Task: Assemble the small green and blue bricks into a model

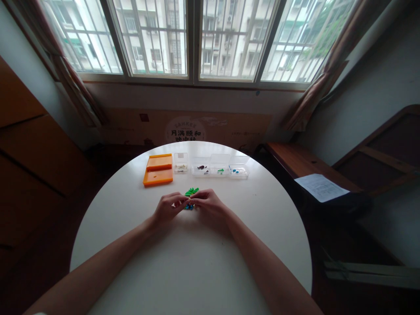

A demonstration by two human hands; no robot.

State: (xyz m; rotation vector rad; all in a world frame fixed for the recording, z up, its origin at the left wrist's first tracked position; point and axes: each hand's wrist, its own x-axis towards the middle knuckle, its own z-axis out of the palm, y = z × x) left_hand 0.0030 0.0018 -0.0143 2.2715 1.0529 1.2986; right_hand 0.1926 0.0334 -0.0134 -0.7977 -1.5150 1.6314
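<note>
Both hands meet over a small assembly of toy building bricks (192, 191), green at its far side with blue parts nearer me. My left hand (168, 207) comes in from the left with its fingers bent round the near side of the assembly. From the right, my right hand (210, 202) has thumb and index finger pinched at the middle of it, where a tiny light-coloured bit shows between the fingertips. The fingers hide much of the assembly, so its full shape cannot be made out.
Behind the hands on the round white table (131, 245) lie an open orange box (158, 178), a small clear box (180, 166) of pale pieces and a clear divided case (214, 171) with dark, green and blue pieces. A printed sheet (321, 187) rests on a wooden bench (295, 159) at right.
</note>
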